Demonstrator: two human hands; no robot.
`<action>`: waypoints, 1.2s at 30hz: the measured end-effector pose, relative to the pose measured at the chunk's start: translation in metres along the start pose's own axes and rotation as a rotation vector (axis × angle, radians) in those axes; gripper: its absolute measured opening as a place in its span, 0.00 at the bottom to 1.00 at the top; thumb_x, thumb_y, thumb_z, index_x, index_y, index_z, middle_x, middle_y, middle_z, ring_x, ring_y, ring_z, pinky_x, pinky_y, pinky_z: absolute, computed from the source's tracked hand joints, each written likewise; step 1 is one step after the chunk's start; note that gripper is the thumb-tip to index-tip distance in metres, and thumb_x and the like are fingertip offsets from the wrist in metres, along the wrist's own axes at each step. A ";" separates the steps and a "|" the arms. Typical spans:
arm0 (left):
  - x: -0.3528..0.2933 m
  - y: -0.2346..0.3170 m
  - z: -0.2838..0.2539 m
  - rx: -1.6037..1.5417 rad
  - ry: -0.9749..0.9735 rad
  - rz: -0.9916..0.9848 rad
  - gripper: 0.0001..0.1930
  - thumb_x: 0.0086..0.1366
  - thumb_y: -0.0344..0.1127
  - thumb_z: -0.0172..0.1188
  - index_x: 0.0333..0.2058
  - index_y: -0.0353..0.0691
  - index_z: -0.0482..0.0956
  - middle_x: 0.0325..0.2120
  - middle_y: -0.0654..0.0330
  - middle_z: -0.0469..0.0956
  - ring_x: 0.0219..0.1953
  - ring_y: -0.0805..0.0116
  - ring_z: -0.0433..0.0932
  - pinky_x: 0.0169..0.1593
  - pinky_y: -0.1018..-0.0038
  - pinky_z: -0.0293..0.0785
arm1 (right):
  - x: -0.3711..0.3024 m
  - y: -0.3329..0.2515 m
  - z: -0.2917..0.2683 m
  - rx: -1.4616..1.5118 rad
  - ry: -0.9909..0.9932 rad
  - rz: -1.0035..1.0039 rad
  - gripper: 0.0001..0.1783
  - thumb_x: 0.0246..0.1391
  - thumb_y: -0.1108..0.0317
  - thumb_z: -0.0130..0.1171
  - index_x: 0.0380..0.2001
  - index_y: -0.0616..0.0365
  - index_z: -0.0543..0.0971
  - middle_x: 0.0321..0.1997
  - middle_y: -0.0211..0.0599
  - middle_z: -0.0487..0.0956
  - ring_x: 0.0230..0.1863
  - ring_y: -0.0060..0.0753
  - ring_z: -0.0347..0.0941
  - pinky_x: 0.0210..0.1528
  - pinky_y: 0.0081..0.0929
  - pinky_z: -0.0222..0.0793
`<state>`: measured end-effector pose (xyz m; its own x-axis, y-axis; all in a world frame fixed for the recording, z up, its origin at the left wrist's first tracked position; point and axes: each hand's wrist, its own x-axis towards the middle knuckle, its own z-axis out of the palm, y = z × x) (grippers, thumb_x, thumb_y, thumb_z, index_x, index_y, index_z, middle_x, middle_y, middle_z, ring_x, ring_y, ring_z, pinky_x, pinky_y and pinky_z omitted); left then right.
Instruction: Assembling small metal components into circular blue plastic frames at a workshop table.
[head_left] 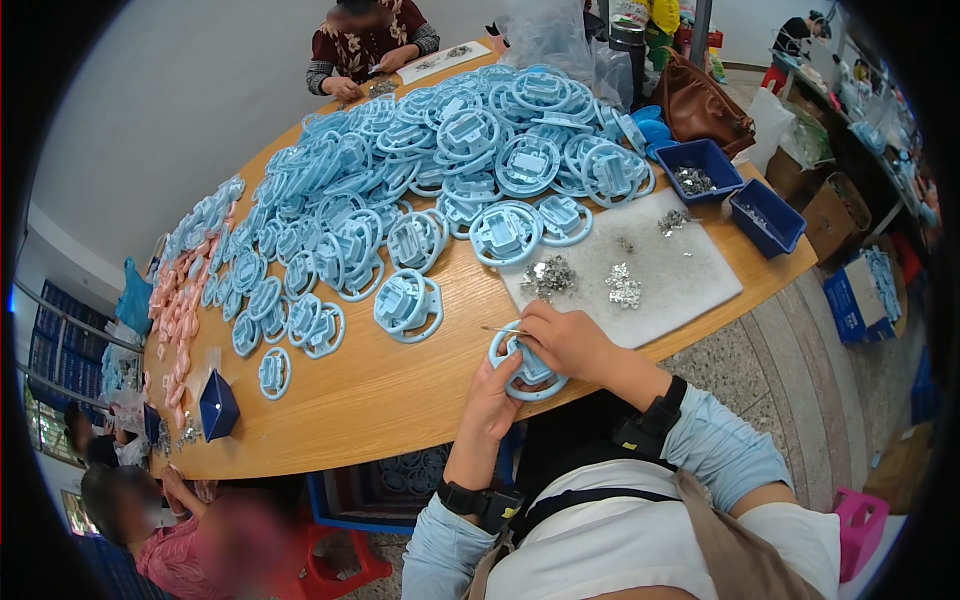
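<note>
My left hand (487, 402) grips a light blue plastic wheel-shaped part (541, 393) by its rim, at the table's near edge. Over that part, my right hand (568, 342) pinches a thin metal tool (499, 330), which looks like tweezers; its tip points left. Both hands are close together, and the fingers hide some of the part's middle. Just beyond them lies a pale board (690, 285) bearing small heaps of shiny metal pieces (549, 277). Several similar blue parts (408, 304) rest on the wood to the left of the board.
A large pile of blue parts (465, 135) covers the table's far middle. Pink parts (183, 285) lie at left. Two dark blue bins (768, 218) and a brown bag (705, 108) stand at right. One person works at the far edge, another at lower left beside a red stool (345, 560).
</note>
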<state>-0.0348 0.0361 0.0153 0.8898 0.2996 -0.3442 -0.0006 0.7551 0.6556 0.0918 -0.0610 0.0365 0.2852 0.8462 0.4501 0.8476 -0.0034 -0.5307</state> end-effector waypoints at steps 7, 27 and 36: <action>0.001 -0.003 -0.007 0.048 -0.008 0.026 0.16 0.62 0.33 0.50 0.48 0.41 0.63 0.43 0.59 0.70 0.44 0.66 0.74 0.44 0.66 0.76 | -0.010 -0.004 0.009 -0.192 0.075 -0.102 0.08 0.40 0.72 0.58 0.28 0.55 0.74 0.30 0.31 0.71 0.19 0.36 0.72 0.18 0.27 0.68; 0.002 -0.002 -0.003 -0.023 -0.004 0.013 0.16 0.61 0.32 0.51 0.48 0.44 0.63 0.43 0.61 0.70 0.43 0.69 0.73 0.42 0.70 0.75 | -0.044 -0.029 -0.010 -0.201 -0.094 0.273 0.26 0.46 0.71 0.51 0.53 0.48 0.68 0.22 0.38 0.73 0.21 0.41 0.72 0.22 0.34 0.67; 0.000 -0.001 -0.002 -0.008 -0.012 0.008 0.17 0.60 0.33 0.52 0.48 0.43 0.63 0.42 0.61 0.70 0.43 0.69 0.73 0.41 0.72 0.75 | -0.042 -0.033 -0.010 -0.290 -0.195 0.199 0.26 0.45 0.70 0.51 0.52 0.52 0.66 0.25 0.40 0.74 0.22 0.40 0.74 0.21 0.34 0.68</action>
<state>-0.0354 0.0368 0.0130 0.8951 0.2986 -0.3311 -0.0111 0.7573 0.6530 0.0564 -0.1021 0.0419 0.3896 0.8992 0.1991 0.8836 -0.3040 -0.3560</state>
